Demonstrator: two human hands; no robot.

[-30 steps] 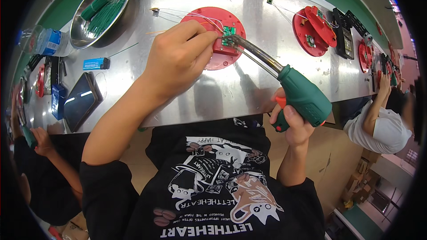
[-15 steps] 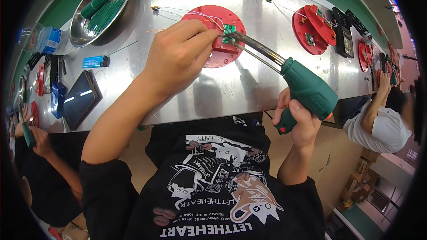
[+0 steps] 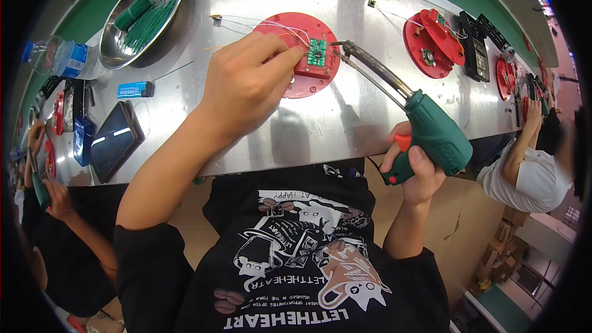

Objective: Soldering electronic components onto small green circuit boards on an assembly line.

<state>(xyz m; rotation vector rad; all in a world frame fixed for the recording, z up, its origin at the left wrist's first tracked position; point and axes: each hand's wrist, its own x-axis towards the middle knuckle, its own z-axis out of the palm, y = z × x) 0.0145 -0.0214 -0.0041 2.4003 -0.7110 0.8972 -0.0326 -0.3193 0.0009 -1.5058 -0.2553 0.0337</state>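
1. Now lying at upper centre, on the raised part of a red disc [image 3: 317, 28]: a green circuit board [image 3: 317, 53].
2. Drawn back rightward since half a second ago: the green soldering gun [image 3: 438, 135]. Then with its bent tip over the board, now just beside the right edge; red trigger newly exposed.
3. At the board's left edge, as before: left hand [image 3: 246, 77], thumb and forefinger together; cannot tell whether closed on a wire.
4. Wrapped around the gun's grip: right hand [image 3: 422, 169], fingers clamped on the handle.
5. Materials: glossy moulded plastic for the disc, round and flat; thin white wires [image 3: 262, 20] trailing left; moulded grip and dark metal barrel on the gun; brushed, reflective steel for the table [image 3: 370, 68].
6. Further left: shiny round bowl [image 3: 113, 49] with green wires [image 3: 148, 21], blue lighter [image 3: 134, 90], clear bottle [image 3: 68, 57], dark glossy phone [image 3: 115, 142]. Further right: second red disc [image 3: 425, 43], similarly wired.
7. Writing: blue label with pale print on the bottle; small print on the lighter; white block lettering, inverted, on the black shirt [image 3: 296, 253].
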